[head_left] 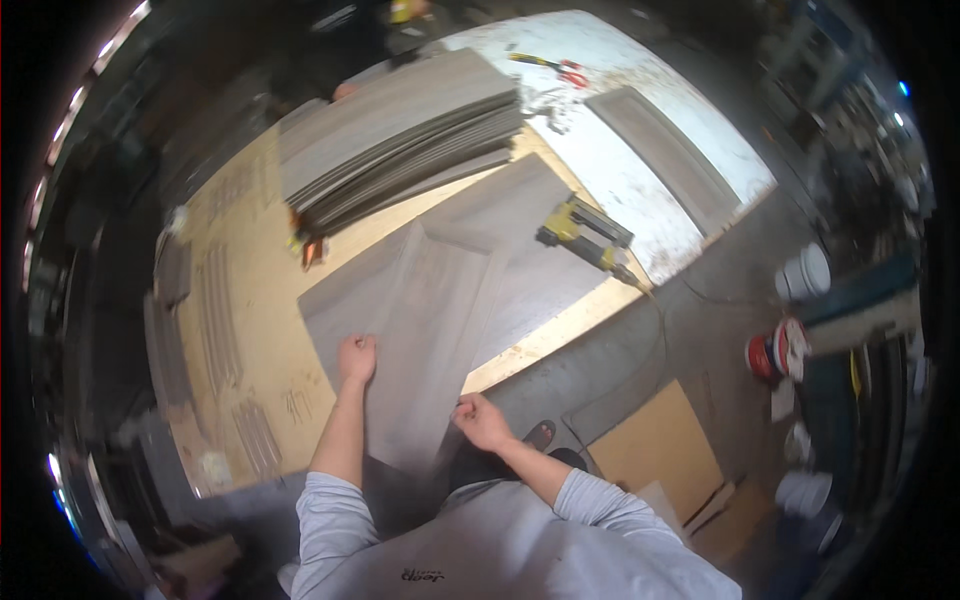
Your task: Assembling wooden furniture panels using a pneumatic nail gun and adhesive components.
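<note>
A long grey-brown wood-grain panel with raised edge strips [425, 330] lies at a slant, its near end jutting past the table edge toward my body. My left hand [357, 358] is closed on its left edge, and my right hand [480, 420] grips the right edge near the close end. Beneath it is a wide flat board [535, 215] of the same finish. A yellow and black nail gun [585, 235] rests on that board's right side, with a hose running off it. The fingers under the panel are hidden.
A stack of similar boards [410, 125] stands at the far side of the wooden tabletop [265, 350]. Thin strips [218, 310] lie at left. Another edged panel [665, 155] rests on the white table [600, 50] beside pliers [572, 75]. Buckets [768, 355] and cardboard [660, 440] are on the floor.
</note>
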The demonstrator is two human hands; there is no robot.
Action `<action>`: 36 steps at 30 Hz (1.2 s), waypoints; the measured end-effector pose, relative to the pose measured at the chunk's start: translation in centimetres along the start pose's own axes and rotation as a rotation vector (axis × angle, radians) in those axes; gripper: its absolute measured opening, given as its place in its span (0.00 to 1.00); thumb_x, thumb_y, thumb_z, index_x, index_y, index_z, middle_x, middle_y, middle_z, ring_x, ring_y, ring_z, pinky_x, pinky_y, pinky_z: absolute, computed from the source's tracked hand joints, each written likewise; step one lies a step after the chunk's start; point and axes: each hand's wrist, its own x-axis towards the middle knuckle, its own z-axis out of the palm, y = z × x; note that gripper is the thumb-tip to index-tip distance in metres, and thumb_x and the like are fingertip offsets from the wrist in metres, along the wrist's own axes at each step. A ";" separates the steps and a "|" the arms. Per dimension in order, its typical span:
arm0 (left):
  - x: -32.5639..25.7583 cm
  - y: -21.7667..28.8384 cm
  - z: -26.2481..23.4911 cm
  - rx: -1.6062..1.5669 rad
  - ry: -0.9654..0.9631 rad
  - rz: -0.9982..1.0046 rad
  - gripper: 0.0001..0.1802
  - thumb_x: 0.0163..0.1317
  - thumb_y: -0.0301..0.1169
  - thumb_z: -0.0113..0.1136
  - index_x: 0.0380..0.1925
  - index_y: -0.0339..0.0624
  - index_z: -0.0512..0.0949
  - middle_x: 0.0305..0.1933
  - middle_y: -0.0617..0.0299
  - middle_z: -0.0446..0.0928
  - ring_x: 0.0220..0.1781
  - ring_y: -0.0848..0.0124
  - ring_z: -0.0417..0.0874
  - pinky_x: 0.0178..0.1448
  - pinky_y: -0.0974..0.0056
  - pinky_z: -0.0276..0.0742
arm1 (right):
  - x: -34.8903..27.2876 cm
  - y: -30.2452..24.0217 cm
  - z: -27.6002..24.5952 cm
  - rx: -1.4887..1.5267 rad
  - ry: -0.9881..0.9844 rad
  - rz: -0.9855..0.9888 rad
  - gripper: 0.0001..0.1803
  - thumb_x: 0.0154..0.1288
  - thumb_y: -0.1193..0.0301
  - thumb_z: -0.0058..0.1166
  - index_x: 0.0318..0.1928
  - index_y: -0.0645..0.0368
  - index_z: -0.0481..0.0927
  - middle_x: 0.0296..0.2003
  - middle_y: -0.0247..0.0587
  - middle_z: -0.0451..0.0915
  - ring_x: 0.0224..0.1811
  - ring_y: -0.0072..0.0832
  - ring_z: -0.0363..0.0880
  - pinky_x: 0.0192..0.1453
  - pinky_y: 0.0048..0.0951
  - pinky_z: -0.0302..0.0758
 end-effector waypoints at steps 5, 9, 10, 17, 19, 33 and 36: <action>5.7 4.3 0.2 0.104 -0.136 0.261 0.23 0.64 0.44 0.62 0.46 0.34 0.84 0.48 0.41 0.83 0.53 0.48 0.83 0.59 0.51 0.78 | 1.7 0.3 2.1 0.000 -0.069 0.015 0.21 0.68 0.58 0.61 0.53 0.59 0.82 0.36 0.45 0.88 0.39 0.34 0.88 0.46 0.34 0.82; 7.4 11.4 1.7 0.138 -0.285 0.432 0.22 0.64 0.44 0.63 0.46 0.35 0.84 0.49 0.43 0.83 0.54 0.48 0.83 0.60 0.52 0.77 | 5.6 -1.1 -2.0 0.054 0.090 0.176 0.24 0.72 0.49 0.56 0.40 0.61 0.84 0.27 0.40 0.86 0.30 0.26 0.86 0.40 0.31 0.81; 8.0 12.6 2.8 0.134 -0.299 0.492 0.23 0.64 0.45 0.64 0.47 0.35 0.84 0.50 0.43 0.82 0.55 0.49 0.82 0.61 0.52 0.76 | 6.4 -1.4 -3.5 0.009 0.170 0.183 0.27 0.71 0.46 0.55 0.38 0.62 0.84 0.27 0.41 0.86 0.31 0.29 0.86 0.41 0.33 0.81; 9.4 18.0 7.6 0.102 -0.319 0.720 0.28 0.57 0.41 0.72 0.50 0.30 0.81 0.53 0.43 0.79 0.57 0.48 0.80 0.62 0.52 0.76 | 8.6 -3.0 -7.6 -0.131 0.410 0.250 0.25 0.72 0.49 0.50 0.44 0.61 0.83 0.42 0.63 0.85 0.48 0.58 0.84 0.54 0.51 0.79; 8.9 18.2 7.8 0.121 -0.357 0.771 0.28 0.56 0.40 0.73 0.50 0.30 0.80 0.52 0.43 0.79 0.57 0.48 0.79 0.62 0.52 0.76 | 8.1 -2.6 -7.1 -0.146 0.409 0.298 0.24 0.72 0.51 0.49 0.44 0.62 0.81 0.42 0.64 0.84 0.49 0.59 0.83 0.55 0.53 0.78; 4.6 18.9 7.6 0.080 -0.453 0.848 0.24 0.57 0.34 0.71 0.51 0.34 0.79 0.52 0.46 0.77 0.56 0.51 0.78 0.62 0.52 0.75 | 3.3 -1.4 -7.2 0.226 0.798 0.277 0.16 0.69 0.62 0.59 0.49 0.60 0.80 0.33 0.49 0.86 0.38 0.44 0.87 0.46 0.42 0.80; -0.5 23.0 8.9 0.127 -0.418 1.265 0.21 0.60 0.32 0.68 0.52 0.39 0.79 0.59 0.48 0.76 0.63 0.48 0.75 0.69 0.48 0.70 | 5.0 0.0 -8.5 0.289 1.049 0.174 0.20 0.67 0.66 0.64 0.56 0.61 0.80 0.35 0.40 0.85 0.30 0.29 0.83 0.38 0.33 0.79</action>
